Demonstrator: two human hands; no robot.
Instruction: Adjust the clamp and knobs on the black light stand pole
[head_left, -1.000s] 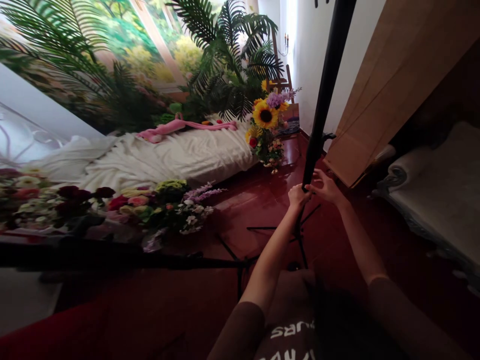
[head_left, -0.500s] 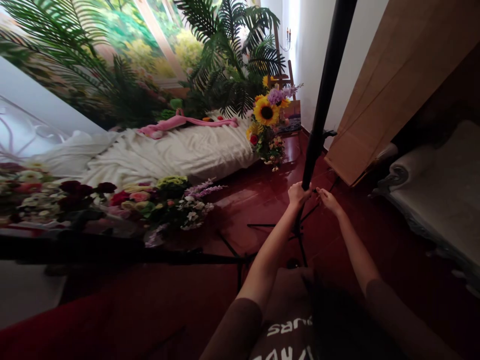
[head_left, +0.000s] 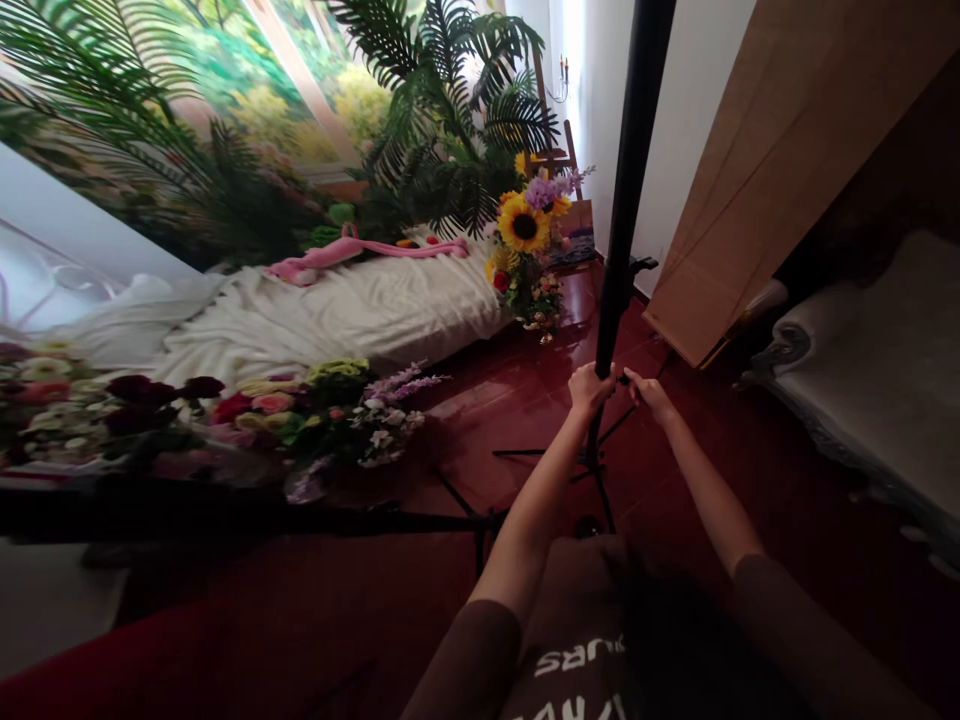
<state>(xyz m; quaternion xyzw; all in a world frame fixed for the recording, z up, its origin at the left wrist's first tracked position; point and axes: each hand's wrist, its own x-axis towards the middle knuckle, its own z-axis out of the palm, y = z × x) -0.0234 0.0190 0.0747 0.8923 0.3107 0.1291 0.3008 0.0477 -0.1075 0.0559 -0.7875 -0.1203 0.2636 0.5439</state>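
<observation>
A tall black light stand (head_left: 628, 180) rises in front of me, its legs spread on the floor. My left hand (head_left: 590, 388) is wrapped round its pole, low on the column. Just to the right, my right hand (head_left: 648, 392) is closed with fingertips pinched on a small black knob (head_left: 624, 379) at the side of the pole. Higher up, another black knob (head_left: 643, 264) sticks out from the column.
A second black stand (head_left: 360, 517) stretches across the left. Behind it lie artificial flowers (head_left: 270, 405) and a bench draped in white cloth (head_left: 360, 310). Brown board (head_left: 705, 200) leans at the right, near a wrapped roll (head_left: 802, 335). The floor (head_left: 465, 400) is dark red.
The view has shifted slightly, so the pole and both hands appear a little further left. Both hands keep their places on the stand.
</observation>
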